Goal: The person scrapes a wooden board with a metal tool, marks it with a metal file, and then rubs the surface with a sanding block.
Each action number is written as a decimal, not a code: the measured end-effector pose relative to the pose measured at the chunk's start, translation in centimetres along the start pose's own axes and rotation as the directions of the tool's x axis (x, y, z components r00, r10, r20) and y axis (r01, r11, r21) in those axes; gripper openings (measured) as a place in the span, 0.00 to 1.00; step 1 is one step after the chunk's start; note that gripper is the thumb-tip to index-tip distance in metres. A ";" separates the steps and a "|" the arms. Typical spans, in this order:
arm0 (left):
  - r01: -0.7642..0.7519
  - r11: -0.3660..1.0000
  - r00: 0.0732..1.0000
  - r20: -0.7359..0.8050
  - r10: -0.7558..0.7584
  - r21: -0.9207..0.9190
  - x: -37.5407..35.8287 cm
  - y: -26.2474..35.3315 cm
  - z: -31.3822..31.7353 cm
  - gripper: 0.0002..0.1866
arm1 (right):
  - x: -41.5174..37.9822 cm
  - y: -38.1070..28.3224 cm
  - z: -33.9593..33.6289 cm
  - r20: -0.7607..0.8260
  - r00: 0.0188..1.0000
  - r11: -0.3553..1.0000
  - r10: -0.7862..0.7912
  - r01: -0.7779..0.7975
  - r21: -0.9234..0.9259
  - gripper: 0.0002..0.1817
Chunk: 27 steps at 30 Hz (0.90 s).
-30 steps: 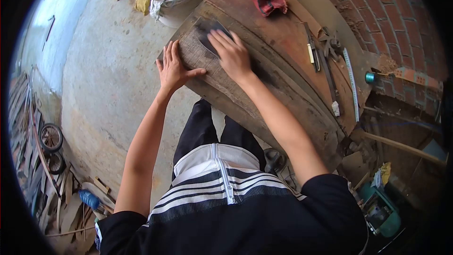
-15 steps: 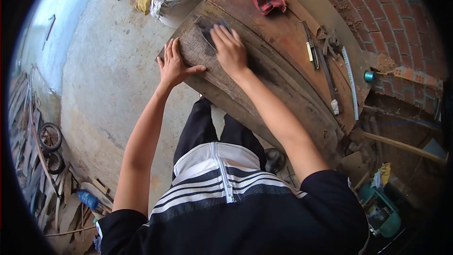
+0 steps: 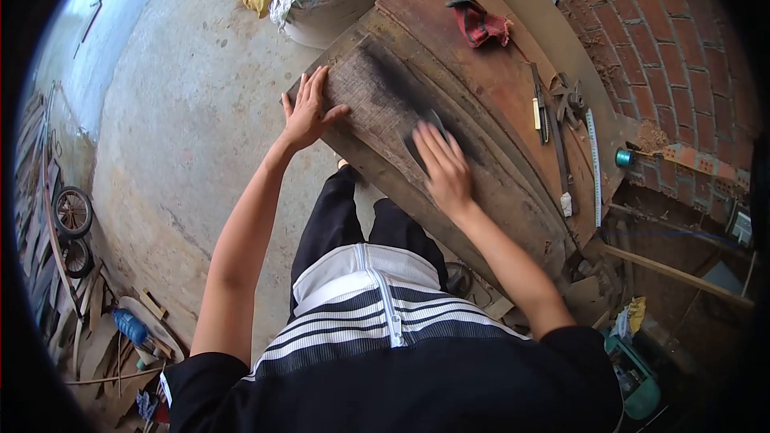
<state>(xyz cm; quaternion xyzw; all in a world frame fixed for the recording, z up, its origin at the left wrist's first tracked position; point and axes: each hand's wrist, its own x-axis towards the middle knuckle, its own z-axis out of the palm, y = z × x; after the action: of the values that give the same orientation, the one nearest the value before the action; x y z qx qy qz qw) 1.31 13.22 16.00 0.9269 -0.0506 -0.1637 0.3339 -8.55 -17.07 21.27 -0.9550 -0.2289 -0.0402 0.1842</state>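
A worn wooden board (image 3: 365,84) with a rough, grainy face lies on the workbench, a dark smear along its far side. My left hand (image 3: 307,112) rests flat at the board's left end, fingers spread and thumb out, holding nothing. Lower on the same board, my right hand (image 3: 443,167) presses down on a dark sheet of sandpaper (image 3: 437,120). The sheet's edges show past the fingertips and beside the hand; the palm covers the rest. Slight blur softens the right fingers.
On the bench's far side lie a red and black cloth (image 3: 481,26), a utility knife (image 3: 537,112), flat metal tools and a white measuring strip (image 3: 594,160). A full white sack (image 3: 325,8) stands beyond the left corner. A brick wall (image 3: 642,40) borders the right.
My right hand has slid with the sandpaper along the board, down and to the right. The left hand stays at the board's end. The whole view has shifted slightly.
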 end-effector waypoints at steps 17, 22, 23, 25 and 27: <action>-0.021 0.994 0.994 0.105 0.032 -0.103 0.0 -1.0 -1.2 0.45 | -3.2 -0.6 -1.0 0.068 0.998 0.999 0.004 -0.007 0.042 0.26; -0.035 0.991 0.986 0.155 0.056 -0.132 -0.2 -0.8 -1.9 0.42 | 14.2 -0.9 5.5 -0.197 0.973 0.993 -0.118 0.118 -0.013 0.22; -0.040 0.985 0.981 0.180 0.071 -0.169 -0.1 -0.8 -2.3 0.41 | 17.0 -1.1 6.9 -0.234 0.966 0.994 -0.109 0.101 -0.043 0.21; -0.064 0.982 0.974 0.202 0.100 -0.179 0.0 -1.6 -2.2 0.38 | 18.1 -1.4 7.4 -0.236 0.969 0.997 -0.072 0.063 -0.047 0.21; -0.063 0.985 0.979 0.181 0.093 -0.162 0.2 -1.8 -2.0 0.38 | 15.8 -1.7 6.7 -0.222 0.969 0.994 -0.112 0.108 -0.028 0.21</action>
<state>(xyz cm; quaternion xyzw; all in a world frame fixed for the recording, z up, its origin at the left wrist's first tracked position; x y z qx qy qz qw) 2.13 15.77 16.28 0.8757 -0.1053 -0.2405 0.4052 4.76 -6.50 18.22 -0.9316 -0.2591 -0.1593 0.1988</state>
